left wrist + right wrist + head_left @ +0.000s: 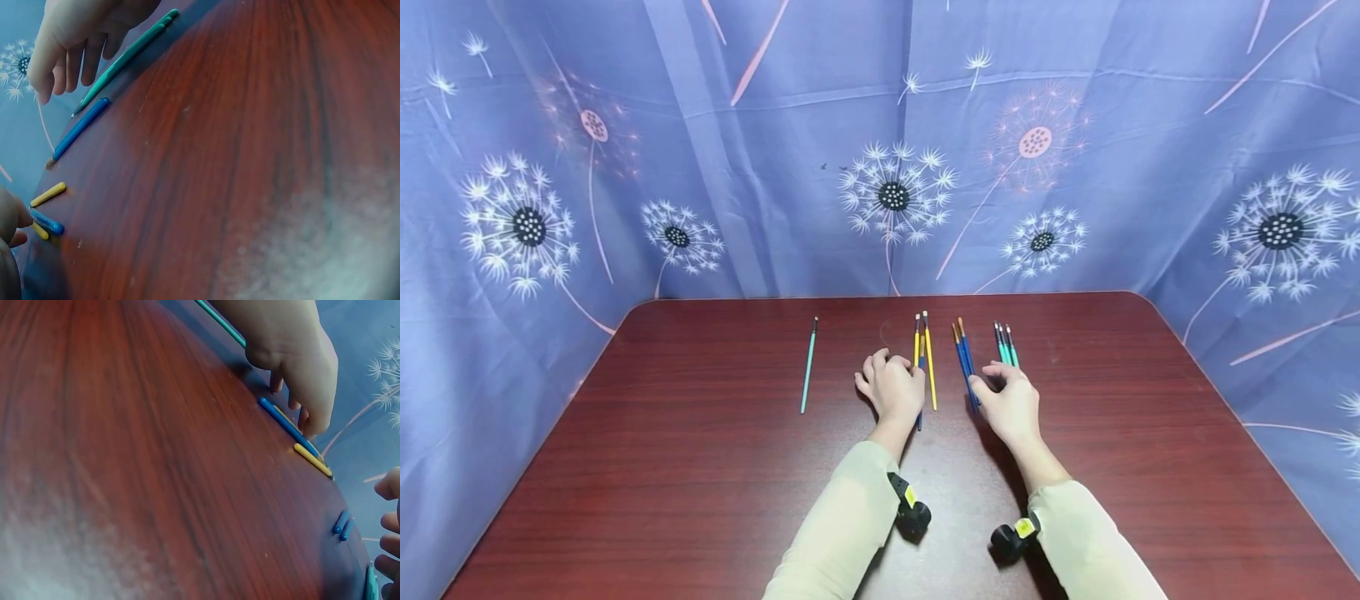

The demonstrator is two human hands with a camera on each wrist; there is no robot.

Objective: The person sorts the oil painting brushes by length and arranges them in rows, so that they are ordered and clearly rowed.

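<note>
My left hand is low over the table at a blue paintbrush, fingers spread to the left and thumb side over the handle. That brush lies between two yellow paintbrushes; the hand hides part of it and most of the left yellow one. My right hand hovers with thumb and fingers apart, its thumb by two blue paintbrushes. Beyond its fingertips lie three teal paintbrushes, their lower ends hidden in the head view. Nothing shows between the right hand's fingers in the left wrist view.
A single teal paintbrush lies apart on the left. The dark red wooden table has rounded far corners and meets a blue dandelion-print cloth behind and at the sides. Black wrist cameras sit on both sleeves.
</note>
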